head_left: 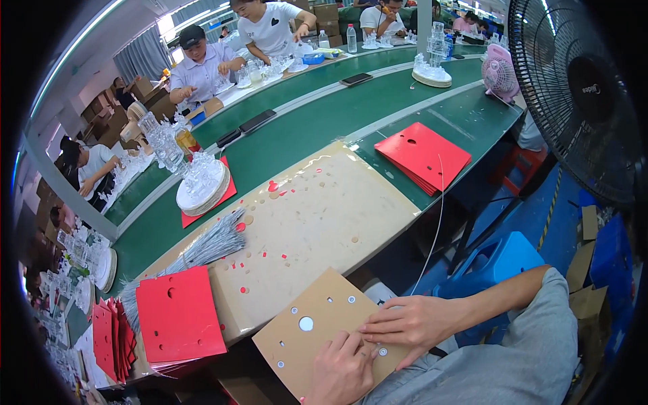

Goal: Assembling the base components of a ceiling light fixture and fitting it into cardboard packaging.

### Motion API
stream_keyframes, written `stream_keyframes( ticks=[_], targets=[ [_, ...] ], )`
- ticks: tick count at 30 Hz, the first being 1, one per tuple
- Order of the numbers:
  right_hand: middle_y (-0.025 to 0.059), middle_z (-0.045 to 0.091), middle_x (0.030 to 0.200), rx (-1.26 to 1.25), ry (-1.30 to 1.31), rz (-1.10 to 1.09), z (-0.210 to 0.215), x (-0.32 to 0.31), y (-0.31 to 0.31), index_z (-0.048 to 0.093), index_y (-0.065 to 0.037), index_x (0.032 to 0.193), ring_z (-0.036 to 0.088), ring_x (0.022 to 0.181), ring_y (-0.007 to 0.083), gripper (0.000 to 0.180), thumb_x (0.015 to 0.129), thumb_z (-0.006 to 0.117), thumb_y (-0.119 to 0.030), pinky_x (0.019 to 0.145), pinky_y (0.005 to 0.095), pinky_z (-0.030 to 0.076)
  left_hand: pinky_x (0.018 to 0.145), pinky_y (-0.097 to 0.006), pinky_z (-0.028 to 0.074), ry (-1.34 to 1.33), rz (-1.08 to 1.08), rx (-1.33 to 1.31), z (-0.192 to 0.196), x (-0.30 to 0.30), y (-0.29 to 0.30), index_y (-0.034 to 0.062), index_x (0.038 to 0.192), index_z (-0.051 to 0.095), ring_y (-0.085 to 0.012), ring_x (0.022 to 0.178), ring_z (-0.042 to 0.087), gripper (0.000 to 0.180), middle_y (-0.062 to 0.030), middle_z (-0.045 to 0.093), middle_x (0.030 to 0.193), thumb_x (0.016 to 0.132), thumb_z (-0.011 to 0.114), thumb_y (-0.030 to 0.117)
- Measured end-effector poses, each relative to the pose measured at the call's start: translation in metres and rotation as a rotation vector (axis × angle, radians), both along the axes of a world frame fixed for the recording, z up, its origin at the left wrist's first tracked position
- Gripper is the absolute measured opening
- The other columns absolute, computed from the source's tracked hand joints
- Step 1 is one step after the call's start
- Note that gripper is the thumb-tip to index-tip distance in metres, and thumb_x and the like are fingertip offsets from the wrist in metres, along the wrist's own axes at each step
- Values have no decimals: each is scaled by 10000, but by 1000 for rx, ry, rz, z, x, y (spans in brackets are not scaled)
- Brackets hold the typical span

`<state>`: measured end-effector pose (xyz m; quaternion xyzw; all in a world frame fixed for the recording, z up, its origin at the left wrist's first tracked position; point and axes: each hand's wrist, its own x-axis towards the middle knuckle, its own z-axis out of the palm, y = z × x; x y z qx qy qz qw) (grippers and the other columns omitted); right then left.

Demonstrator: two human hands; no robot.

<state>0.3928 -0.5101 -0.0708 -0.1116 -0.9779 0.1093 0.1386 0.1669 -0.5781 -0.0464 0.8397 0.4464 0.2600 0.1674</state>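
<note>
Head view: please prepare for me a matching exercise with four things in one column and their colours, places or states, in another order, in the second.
Column one
1. Brown board
2. Strand bundle
3. Large fan
4. Small fan beside the large fan

Column two
A. Pink
B. Grey, lying on the covered table
C. Touched by the left hand and the right hand
D. Black

Right pairs: 1-C, 2-B, 3-D, 4-A
</note>
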Motion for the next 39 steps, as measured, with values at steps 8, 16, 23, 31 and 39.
stream_keyframes(
  ticks=[8, 16, 23, 31, 39],
  targets=[
    [155, 675, 1328, -61, 50, -8, -8, -3, -6, 694, 1, 1272, 619, 1279, 259, 736, 911, 632, -638, 1039, 384, 504, 750, -433, 502, -40, 3, -32, -5, -9, -7, -5, 845, 676, -343, 884, 608, 60, -144, 623, 924, 837, 676, 55],
    [150, 675, 1328, -50, 61, 7, -2, -3, 0, 699, 13, 1261, 636, 1246, 247, 736, 892, 663, -622, 1034, 367, 500, 752, -436, 516, -101, 27, -109, -5, -17, -7, -24, 808, 652, -356, 878, 612, 73, -154, 623, 930, 843, 688, 29],
    [123, 684, 1324, -31, 37, -55, -3, 14, 8, 710, -28, 1250, 654, 1225, 231, 722, 829, 755, -612, 997, 367, 526, 743, -394, 548, -242, 40, -95, 2, -46, -19, -6, 899, 727, -343, 989, 679, 74, -158, 690, 1038, 834, 716, 28],
    [105, 729, 1175, -181, 203, 14, 15, -14, 11, 717, -79, 1243, 702, 1042, 229, 554, 866, 786, -479, 876, 359, 566, 869, -451, 525, -333, 183, -28, -21, -54, -49, -11, 862, 733, -385, 1031, 667, 85, -168, 699, 1041, 802, 723, 48],
    [96, 736, 878, -652, 359, -11, -3, -67, -22, 796, -53, 969, 719, 818, 233, 119, 865, 766, -104, 736, 331, 592, 1113, -521, 407, -413, 266, 65, -45, -52, -65, 69, 1148, 751, -436, 1342, 529, 373, -230, 574, 1383, 784, 697, 129]
  ],
)
